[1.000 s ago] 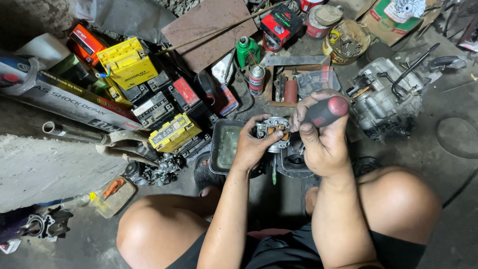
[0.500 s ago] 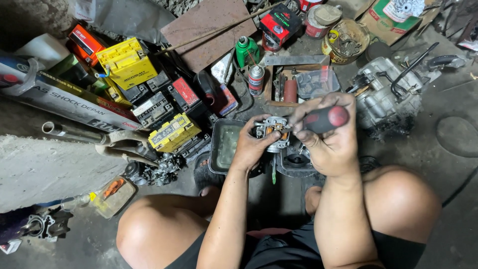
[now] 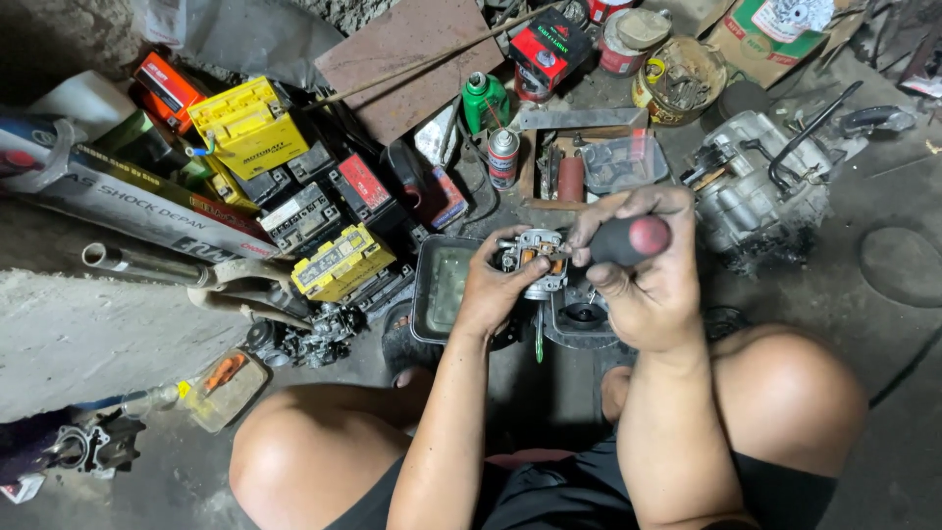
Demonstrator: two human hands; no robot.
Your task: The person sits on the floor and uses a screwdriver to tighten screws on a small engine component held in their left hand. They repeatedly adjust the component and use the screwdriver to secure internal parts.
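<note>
1. To my left on the floor sits a heap of batteries, a yellow one at the back and a smaller yellow-topped one nearer my knee.
2. Straight ahead lie a green bottle, a small spray can and a wooden box of parts; an engine block stands off to my right (well apart from my hands).
3. A dark rectangular tray lies on the floor just beside my left hand, and a round black part sits directly below the work.
4. Nothing stands between my hands and the piece.
5. My left hand has its grip closed around a small metal carburetor, held up above the floor between my knees.
6. My right hand is wrapped tight round a screwdriver handle, black with a red end; its tip points into the carburetor, though the contact itself is hidden by my fingers.
</note>
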